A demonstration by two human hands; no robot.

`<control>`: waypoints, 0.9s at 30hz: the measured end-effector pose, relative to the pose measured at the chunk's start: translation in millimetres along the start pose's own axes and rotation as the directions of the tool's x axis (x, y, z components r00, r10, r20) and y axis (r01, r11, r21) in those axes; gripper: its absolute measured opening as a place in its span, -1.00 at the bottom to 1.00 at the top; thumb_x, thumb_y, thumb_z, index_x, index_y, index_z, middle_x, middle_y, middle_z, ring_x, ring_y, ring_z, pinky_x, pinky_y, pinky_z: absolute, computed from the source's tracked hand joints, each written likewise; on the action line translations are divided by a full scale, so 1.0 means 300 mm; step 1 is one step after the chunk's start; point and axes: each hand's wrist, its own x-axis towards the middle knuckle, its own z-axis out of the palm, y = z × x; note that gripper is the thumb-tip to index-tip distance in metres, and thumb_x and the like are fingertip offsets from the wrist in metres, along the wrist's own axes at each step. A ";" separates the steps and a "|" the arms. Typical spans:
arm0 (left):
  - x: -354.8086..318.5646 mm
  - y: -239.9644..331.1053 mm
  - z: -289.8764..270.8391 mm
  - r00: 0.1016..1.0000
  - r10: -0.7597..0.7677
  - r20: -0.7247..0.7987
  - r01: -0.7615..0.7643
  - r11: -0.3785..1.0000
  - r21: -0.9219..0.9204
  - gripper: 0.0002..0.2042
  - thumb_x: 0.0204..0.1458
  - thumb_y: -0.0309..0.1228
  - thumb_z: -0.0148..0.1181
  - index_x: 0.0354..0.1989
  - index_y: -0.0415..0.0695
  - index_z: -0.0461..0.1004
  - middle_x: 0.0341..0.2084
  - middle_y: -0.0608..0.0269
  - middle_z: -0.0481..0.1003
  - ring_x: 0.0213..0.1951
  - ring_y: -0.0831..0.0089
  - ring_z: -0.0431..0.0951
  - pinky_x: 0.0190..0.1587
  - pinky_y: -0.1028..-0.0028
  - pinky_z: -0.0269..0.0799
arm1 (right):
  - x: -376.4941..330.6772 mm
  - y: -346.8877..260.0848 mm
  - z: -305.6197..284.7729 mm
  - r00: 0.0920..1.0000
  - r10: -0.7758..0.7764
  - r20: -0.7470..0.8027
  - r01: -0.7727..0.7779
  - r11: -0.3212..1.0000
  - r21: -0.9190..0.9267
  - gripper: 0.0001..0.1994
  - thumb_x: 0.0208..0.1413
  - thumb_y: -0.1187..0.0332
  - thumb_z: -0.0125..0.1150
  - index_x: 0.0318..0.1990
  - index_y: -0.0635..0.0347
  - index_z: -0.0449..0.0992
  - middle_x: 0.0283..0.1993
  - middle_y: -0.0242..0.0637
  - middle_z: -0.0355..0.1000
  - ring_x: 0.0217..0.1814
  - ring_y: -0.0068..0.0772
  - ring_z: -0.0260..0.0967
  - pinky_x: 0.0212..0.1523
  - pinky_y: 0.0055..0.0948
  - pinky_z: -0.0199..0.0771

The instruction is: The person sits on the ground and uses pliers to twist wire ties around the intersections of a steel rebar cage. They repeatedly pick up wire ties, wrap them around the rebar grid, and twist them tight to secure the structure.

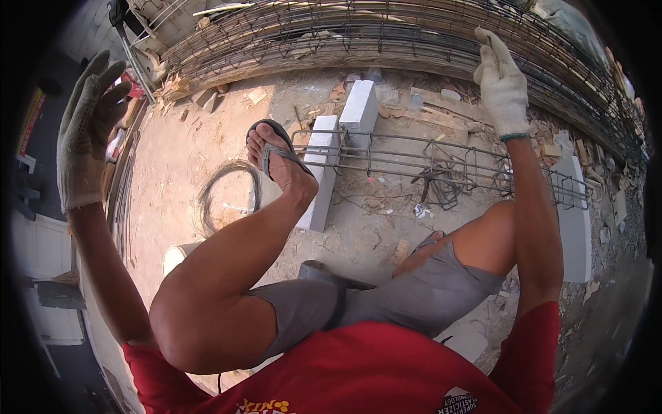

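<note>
Steel rebar cage point(441, 162) lies half-tied across grey blocks point(358, 110) just beyond my knees, while my gloved right hand point(501, 83) grips the far rebar stack point(386, 34) and my left hand point(86, 131) hangs open, empty.

Dusty dirt ground point(186, 148); white blocks point(358, 107), wire coil point(227, 196), rebar cage point(427, 162) across the blocks, scattered wood scraps point(441, 117).

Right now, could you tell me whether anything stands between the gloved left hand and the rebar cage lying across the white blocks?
Yes. The left hand is raised, open and empty, far to the left. The person's raised left leg and sandalled foot lie between it and the rebar cage. The right hand touches the stacked steel mesh beyond.
</note>
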 end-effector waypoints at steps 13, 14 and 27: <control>-0.413 -0.767 -0.077 0.683 -0.727 -0.073 0.727 0.686 -0.023 -0.49 0.34 -0.11 0.17 0.34 -0.17 0.48 0.04 0.12 0.63 0.01 0.43 0.60 0.06 0.35 0.51 | -0.794 0.655 -0.538 0.564 0.807 -0.176 -0.816 0.577 0.032 -0.57 0.55 0.03 -0.12 0.36 -0.03 0.46 -0.42 -0.54 0.32 -0.64 -0.76 0.15 -0.69 -0.63 0.10; -0.528 -0.906 -0.048 0.625 -0.775 -0.095 0.775 0.630 -0.051 -0.46 0.33 -0.07 0.22 0.33 -0.17 0.48 0.07 0.01 0.62 0.06 0.39 0.60 0.10 0.27 0.52 | -1.022 0.758 -0.551 0.414 0.903 -0.112 -0.894 0.427 0.135 -0.58 0.54 0.05 -0.12 0.36 -0.05 0.45 -0.44 -0.54 0.31 -0.65 -0.74 0.16 -0.70 -0.62 0.08; -1.187 -1.526 0.466 -0.091 -0.994 0.061 0.974 -0.102 -0.203 -0.47 0.33 -0.07 0.22 0.32 -0.17 0.48 0.02 0.02 0.62 0.01 0.39 0.61 0.04 0.29 0.54 | -1.939 0.284 -0.117 -0.314 0.936 0.159 -0.910 -0.249 -0.330 -0.67 0.33 0.18 0.19 0.21 -0.09 0.54 -0.17 -0.36 0.58 -0.25 -0.31 0.52 -0.34 -0.23 0.48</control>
